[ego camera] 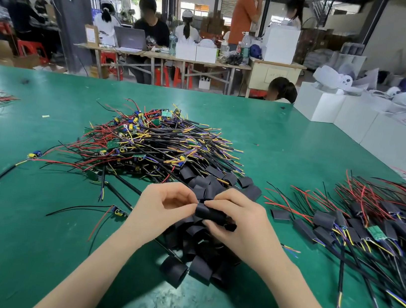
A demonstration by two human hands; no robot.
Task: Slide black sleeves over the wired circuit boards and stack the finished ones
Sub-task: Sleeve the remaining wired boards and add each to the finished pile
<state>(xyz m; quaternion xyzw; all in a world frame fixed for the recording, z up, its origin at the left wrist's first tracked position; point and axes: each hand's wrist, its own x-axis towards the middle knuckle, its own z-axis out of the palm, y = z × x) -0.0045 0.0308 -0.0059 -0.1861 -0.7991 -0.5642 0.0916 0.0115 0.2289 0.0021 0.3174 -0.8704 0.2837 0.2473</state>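
While my right hand (233, 217) grips a black sleeve (210, 214), my left hand (163, 204) pinches its end. Loose sleeves (197, 257) lie beneath.

Open green counter (27, 246) is left bare at the near left and between the hands' forearms. The middle is blocked by the tangled pile of wired boards (156, 142) and the loose black sleeves (198, 255), while the right side is taken up by the sleeved boards (368, 229), with a narrow strip of counter kept free between them and the sleeves.

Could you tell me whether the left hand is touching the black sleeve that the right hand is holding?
Touching. The head view shows the left hand pinching the end of the black sleeve that the right hand grips.
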